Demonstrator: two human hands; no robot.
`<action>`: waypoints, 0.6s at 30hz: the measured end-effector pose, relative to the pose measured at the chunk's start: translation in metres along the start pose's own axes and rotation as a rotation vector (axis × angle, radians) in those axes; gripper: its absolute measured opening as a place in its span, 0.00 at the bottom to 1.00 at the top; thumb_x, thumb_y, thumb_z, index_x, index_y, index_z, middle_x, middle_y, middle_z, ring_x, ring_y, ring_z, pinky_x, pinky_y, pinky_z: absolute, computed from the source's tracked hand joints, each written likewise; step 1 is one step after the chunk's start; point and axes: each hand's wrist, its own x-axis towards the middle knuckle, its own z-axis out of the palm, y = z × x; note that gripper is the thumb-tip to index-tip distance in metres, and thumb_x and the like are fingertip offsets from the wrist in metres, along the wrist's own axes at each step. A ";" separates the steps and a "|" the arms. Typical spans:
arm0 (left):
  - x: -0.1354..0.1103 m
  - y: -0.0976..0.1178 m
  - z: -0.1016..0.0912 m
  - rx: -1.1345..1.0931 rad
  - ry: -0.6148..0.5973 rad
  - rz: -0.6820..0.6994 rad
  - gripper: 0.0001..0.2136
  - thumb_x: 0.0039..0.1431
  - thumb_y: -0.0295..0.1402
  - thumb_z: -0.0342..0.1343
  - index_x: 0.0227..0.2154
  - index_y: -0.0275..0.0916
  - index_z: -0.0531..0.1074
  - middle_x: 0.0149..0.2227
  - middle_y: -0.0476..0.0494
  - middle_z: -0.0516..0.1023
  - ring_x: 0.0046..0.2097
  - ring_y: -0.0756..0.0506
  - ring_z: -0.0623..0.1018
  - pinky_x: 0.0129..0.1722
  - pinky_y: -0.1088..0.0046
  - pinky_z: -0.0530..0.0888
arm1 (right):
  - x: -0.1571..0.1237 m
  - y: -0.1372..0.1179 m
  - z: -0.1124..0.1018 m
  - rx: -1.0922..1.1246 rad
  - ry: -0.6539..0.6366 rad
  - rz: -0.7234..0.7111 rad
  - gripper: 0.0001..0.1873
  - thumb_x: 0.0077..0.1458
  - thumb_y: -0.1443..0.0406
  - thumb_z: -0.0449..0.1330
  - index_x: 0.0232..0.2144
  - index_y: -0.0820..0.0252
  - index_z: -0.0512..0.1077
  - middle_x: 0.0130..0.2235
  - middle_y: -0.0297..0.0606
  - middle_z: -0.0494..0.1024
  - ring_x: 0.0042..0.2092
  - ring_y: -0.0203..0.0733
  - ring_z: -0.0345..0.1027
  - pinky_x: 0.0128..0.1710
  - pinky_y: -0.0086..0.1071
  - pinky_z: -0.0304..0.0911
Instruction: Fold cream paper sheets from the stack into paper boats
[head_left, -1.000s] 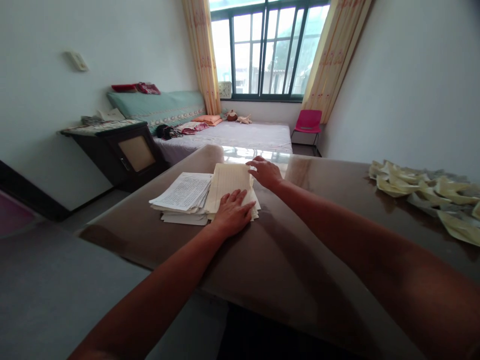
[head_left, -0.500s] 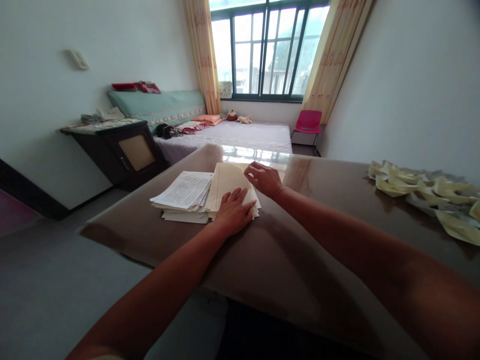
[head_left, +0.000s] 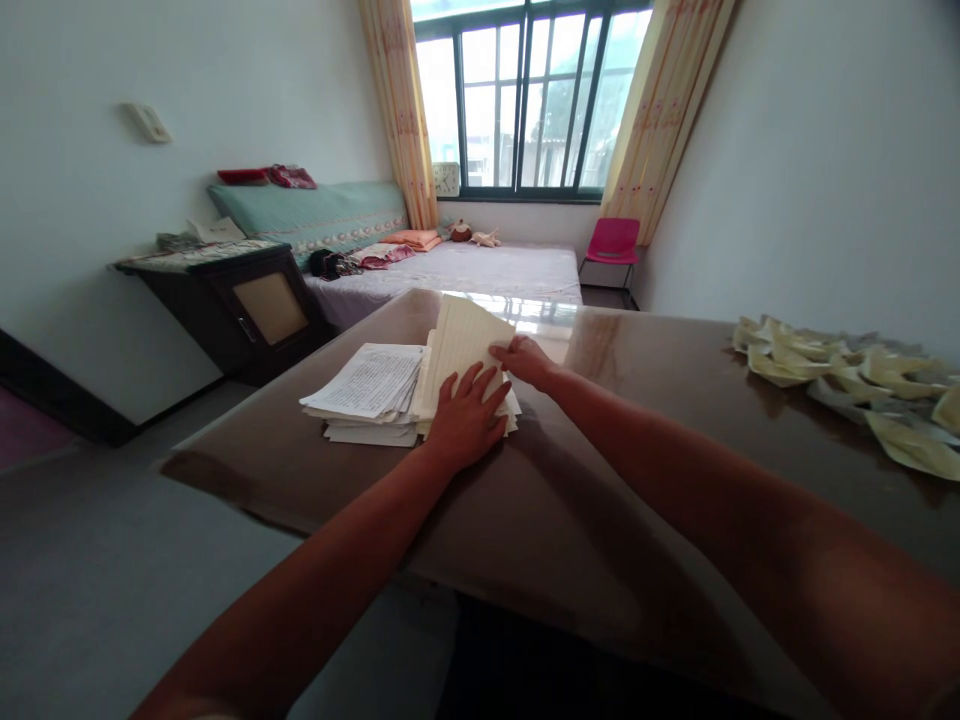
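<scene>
At the far left, a dark cabinet (head_left: 225, 295) with a pale door panel and a patterned top stands next to a bed (head_left: 517, 268), whose green headboard (head_left: 300, 215) runs along the wall. Nearer, the brown, glossy bench (head_left: 277, 460) carries a stack of printed white pages (head_left: 364, 380), its edges uneven, on its left part. Just right of that stack, and touching it, lies a pile of yellowish paper; its top lined sheet (head_left: 465, 340) is tilted, with its far end turned out over the pile's edge. The left hand (head_left: 466, 425) rests palm down on the near part of this sheet, its fingers spread and gripping nothing. Beside it, the right hand (head_left: 526, 362) pinches the sheet's right edge between thumb and fingers (the other fingers are curled in, and partly hidden). Beyond the hands, a window (head_left: 532, 110) lights the room and throws bright reflections on the bench's far edge. Farther right, a pink chair (head_left: 613, 241) stands by the wall, and at the far right of the bench many folded paper pieces (head_left: 787, 365), yellowish and grey, lie crowded together, well apart from the right hand.
</scene>
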 end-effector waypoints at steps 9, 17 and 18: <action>0.000 -0.003 -0.002 -0.025 -0.027 -0.089 0.21 0.64 0.44 0.43 0.56 0.44 0.66 0.59 0.41 0.68 0.60 0.37 0.65 0.55 0.54 0.63 | -0.030 0.056 -0.097 0.213 0.143 0.175 0.14 0.50 0.55 0.59 0.29 0.62 0.69 0.19 0.27 0.64 0.18 0.27 0.48 0.17 0.25 0.45; 0.007 -0.004 -0.011 -0.097 0.190 0.020 0.16 0.66 0.35 0.44 0.54 0.42 0.68 0.57 0.43 0.70 0.62 0.40 0.63 0.60 0.56 0.60 | -0.127 0.119 -0.142 0.289 -0.057 0.375 0.24 0.43 0.46 0.64 0.24 0.62 0.71 0.22 0.36 0.73 0.23 0.33 0.60 0.20 0.26 0.54; 0.009 0.001 -0.015 -0.109 0.176 0.051 0.15 0.66 0.33 0.44 0.52 0.44 0.70 0.57 0.45 0.71 0.61 0.40 0.64 0.60 0.58 0.60 | -0.133 0.121 -0.144 0.307 -0.062 0.378 0.24 0.44 0.46 0.64 0.25 0.62 0.71 0.24 0.37 0.75 0.24 0.34 0.62 0.21 0.26 0.56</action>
